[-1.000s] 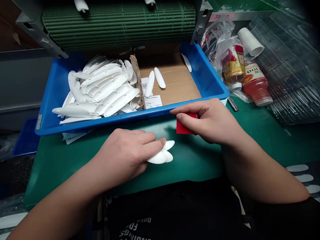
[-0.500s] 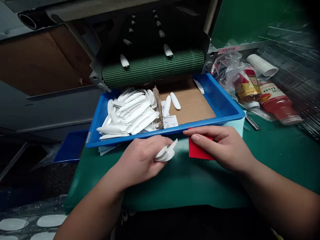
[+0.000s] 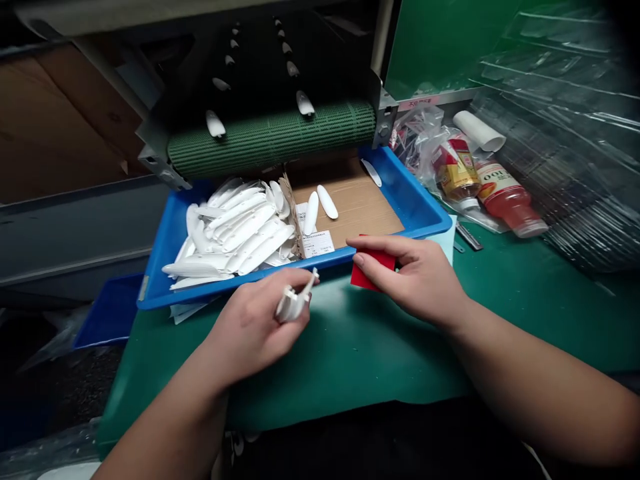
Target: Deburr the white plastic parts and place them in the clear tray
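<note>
Several white plastic parts point(image 3: 292, 305) are bunched in my left hand point(image 3: 255, 323), which is closed round them with their ends sticking out past the thumb. My right hand point(image 3: 407, 277) pinches a flat red piece point(image 3: 369, 272) between thumb and fingers, just in front of the tray. Behind both hands lies a blue tray point(image 3: 425, 212). A heap of long white plastic parts point(image 3: 245, 227) fills its left side. To the right of a cardboard divider, two white parts point(image 3: 320, 207) rest on the cardboard, and one more point(image 3: 371, 173) leans near the back corner.
A green conveyor belt point(image 3: 280, 135) carrying white parts in two rows ends above the tray. On the right lie a red drink bottle point(image 3: 513, 197), a bagged bottle point(image 3: 456, 170), a white roll point(image 3: 480, 130), a cutter knife point(image 3: 469, 237) and stacked clear plastic trays point(image 3: 560, 160).
The view has swung right, so everything sits further left in the picture. The parts in my left hand have tilted, one end pointing up more. My right hand still holds the red piece.
</note>
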### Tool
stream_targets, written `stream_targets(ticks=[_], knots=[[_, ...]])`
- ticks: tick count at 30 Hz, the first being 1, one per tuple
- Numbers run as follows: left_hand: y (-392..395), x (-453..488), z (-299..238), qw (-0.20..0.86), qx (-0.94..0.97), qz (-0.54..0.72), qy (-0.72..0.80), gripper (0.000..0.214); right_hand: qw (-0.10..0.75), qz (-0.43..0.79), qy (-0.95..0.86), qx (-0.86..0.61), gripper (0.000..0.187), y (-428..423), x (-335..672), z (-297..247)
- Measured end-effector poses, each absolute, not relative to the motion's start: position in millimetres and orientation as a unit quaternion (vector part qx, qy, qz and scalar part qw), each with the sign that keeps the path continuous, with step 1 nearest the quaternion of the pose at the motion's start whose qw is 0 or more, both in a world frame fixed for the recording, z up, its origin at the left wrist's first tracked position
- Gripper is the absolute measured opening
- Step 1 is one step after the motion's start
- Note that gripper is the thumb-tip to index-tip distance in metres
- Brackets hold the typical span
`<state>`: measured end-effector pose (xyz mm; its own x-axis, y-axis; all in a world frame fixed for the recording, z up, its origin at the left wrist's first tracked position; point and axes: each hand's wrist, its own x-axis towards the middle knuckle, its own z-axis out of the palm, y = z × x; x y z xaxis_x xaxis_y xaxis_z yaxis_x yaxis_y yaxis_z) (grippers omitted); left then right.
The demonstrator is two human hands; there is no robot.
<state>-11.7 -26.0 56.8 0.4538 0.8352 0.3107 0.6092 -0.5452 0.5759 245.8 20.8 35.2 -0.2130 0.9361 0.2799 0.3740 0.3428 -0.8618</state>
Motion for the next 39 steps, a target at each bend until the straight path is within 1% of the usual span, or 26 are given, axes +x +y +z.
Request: stream_targets(ticks=[2, 4, 6, 10, 13, 17, 19, 21, 23, 25, 28, 30, 32, 34, 36, 37, 39], knots=[[-22.7, -18.9, 58.6, 0.227, 0.763, 0.349, 0.495, 0.019, 0.404, 0.352, -0.709, -0.458, 0.027, 17.5, 241.3, 33.0], [-20.4, -24.1, 61.3, 0.275, 0.689, 0.403, 0.536, 0.020, 0.382, 0.365, -0.720, -0.450, 0.026, 14.6, 237.0, 30.9], [-19.5, -25.2, 63.3, 0.319, 0.640, 0.423, 0.557, 0.022, 0.373, 0.376, -0.724, -0.442, 0.025, 11.9, 234.4, 30.5], [-22.0, -16.3, 61.6, 0.387, 0.621, 0.375, 0.570, 0.025, 0.397, 0.394, -0.709, -0.429, 0.025, 7.6, 234.7, 33.7], [-25.4, -6.5, 57.9, 0.417, 0.636, 0.332, 0.558, 0.021, 0.432, 0.410, -0.684, -0.421, 0.025, 7.1, 236.6, 34.8], [-28.3, 3.0, 56.0, 0.423, 0.664, 0.291, 0.543, 0.011, 0.480, 0.444, -0.639, -0.406, 0.028, 5.7, 237.7, 34.2], [-29.2, 7.2, 55.8, 0.416, 0.680, 0.276, 0.537, 0.007, 0.489, 0.477, -0.619, -0.389, 0.034, 2.8, 236.6, 34.7], [-30.2, 11.7, 55.2, 0.398, 0.707, 0.263, 0.522, 0.004, 0.479, 0.511, -0.611, -0.369, 0.042, 0.0, 234.6, 35.8], [-31.8, 16.3, 54.0, 0.376, 0.731, 0.253, 0.510, 0.005, 0.456, 0.512, -0.630, -0.365, 0.047, -0.2, 233.2, 36.8], [-33.6, 19.0, 52.7, 0.363, 0.748, 0.254, 0.495, 0.007, 0.442, 0.451, -0.661, -0.405, 0.046, 3.7, 233.9, 37.0], [-34.6, 15.4, 51.5, 0.355, 0.759, 0.273, 0.472, 0.009, 0.441, 0.312, -0.679, -0.497, 0.040, 13.8, 239.2, 36.4], [-31.7, 5.9, 52.0, 0.324, 0.757, 0.303, 0.480, 0.014, 0.448, 0.268, -0.684, -0.509, 0.036, 17.9, 242.4, 35.7], [-24.2, -8.4, 54.4, 0.238, 0.743, 0.341, 0.525, 0.018, 0.447, 0.285, -0.698, -0.481, 0.035, 17.2, 243.0, 34.7], [-12.5, -24.8, 59.4, 0.116, 0.714, 0.354, 0.592, 0.024, 0.429, 0.326, -0.713, -0.449, 0.034, 12.9, 240.7, 33.2], [0.9, -38.9, 66.6, 0.014, 0.683, 0.315, 0.659, 0.026, 0.399, 0.358, -0.725, -0.432, 0.033, 8.0, 237.2, 31.4], [7.3, -43.9, 70.4, -0.015, 0.672, 0.283, 0.684, 0.026, 0.387, 0.366, -0.729, -0.430, 0.033, 6.3, 235.6, 30.5], [17.6, -48.5, 76.8, -0.033, 0.670, 0.216, 0.710, 0.027, 0.372, 0.373, -0.734, -0.428, 0.032, 4.6, 233.2, 29.2]])
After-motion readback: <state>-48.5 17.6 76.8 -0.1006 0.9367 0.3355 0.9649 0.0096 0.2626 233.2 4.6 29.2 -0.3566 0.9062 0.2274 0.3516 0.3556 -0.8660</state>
